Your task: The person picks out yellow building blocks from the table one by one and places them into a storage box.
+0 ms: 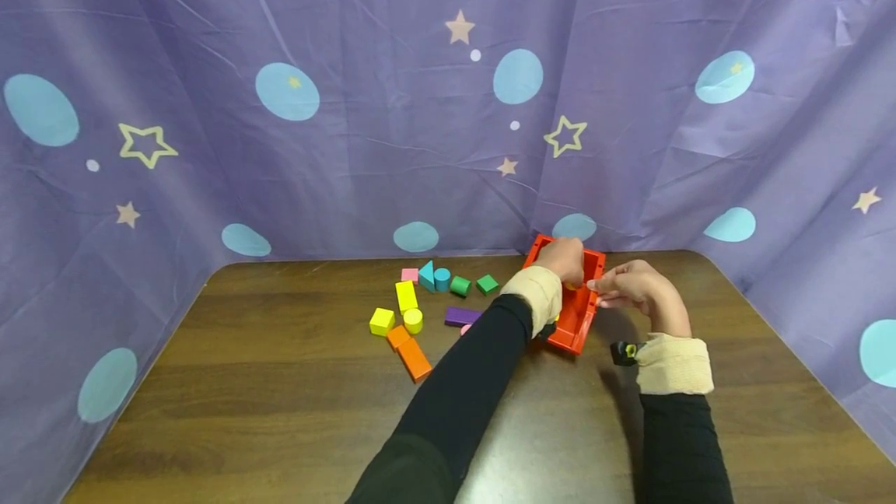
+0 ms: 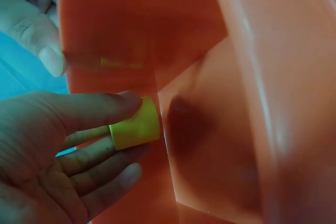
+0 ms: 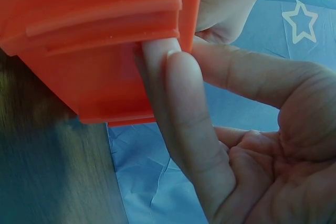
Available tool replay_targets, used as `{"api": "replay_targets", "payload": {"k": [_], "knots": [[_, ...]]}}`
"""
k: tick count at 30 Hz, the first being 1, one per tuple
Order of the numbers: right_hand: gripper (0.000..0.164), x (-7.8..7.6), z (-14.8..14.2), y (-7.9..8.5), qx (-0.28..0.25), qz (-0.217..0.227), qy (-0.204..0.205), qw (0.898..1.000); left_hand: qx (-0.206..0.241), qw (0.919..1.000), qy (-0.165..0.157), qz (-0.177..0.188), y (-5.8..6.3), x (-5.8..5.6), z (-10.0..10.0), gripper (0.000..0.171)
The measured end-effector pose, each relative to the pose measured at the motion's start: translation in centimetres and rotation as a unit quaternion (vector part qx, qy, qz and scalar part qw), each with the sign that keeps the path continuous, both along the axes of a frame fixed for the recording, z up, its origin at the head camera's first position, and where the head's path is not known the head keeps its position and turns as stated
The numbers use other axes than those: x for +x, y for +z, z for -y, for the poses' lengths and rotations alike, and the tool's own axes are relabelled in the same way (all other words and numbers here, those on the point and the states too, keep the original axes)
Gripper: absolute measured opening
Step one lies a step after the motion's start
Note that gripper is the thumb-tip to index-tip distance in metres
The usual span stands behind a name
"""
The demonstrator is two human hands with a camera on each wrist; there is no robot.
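A red plastic bin (image 1: 575,319) stands at the back right of the table, with my left hand (image 1: 564,258) reaching down into it. Thumb and fingers of that hand pinch a yellow cylinder block (image 2: 135,127) close over the bin's inner surface. My right hand (image 1: 640,290) grips the bin's right wall at the rim. In the right wrist view its fingers (image 3: 186,87) lie against the outer side under the lip, while the thumb goes over the edge to the inside. The left forearm hides part of the bin's near left side.
Left of the bin lie loose blocks: a purple bar (image 1: 462,316), a green cylinder (image 1: 460,286), a green block (image 1: 487,284), a blue triangle (image 1: 427,277), a blue cylinder (image 1: 442,280), a pink block (image 1: 409,276), several yellow blocks (image 1: 382,322) and orange ones (image 1: 414,360). A purple curtain (image 1: 392,138) hangs behind.
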State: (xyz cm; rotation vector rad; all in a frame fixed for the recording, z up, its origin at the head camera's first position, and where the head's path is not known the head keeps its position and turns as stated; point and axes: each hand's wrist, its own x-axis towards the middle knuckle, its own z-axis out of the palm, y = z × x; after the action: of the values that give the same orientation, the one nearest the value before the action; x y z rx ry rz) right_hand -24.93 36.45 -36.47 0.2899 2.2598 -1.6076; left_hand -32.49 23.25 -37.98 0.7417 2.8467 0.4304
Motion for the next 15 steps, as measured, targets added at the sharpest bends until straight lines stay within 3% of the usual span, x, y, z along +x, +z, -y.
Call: {"api": "replay_targets", "payload": {"k": [6, 15], "knots": [[0.020, -0.1, 0.1, 0.3, 0.001, 0.003, 0.004, 1.000, -0.010, 0.9998, -0.015, -0.008, 0.0, 0.1, 0.1, 0.013], [0.021, 0.0, 0.1, -0.2, -0.005, 0.001, 0.009, 1.000, -0.018, 0.9995, -0.020, -0.014, -1.5, -0.4, -0.6, 0.014]]}}
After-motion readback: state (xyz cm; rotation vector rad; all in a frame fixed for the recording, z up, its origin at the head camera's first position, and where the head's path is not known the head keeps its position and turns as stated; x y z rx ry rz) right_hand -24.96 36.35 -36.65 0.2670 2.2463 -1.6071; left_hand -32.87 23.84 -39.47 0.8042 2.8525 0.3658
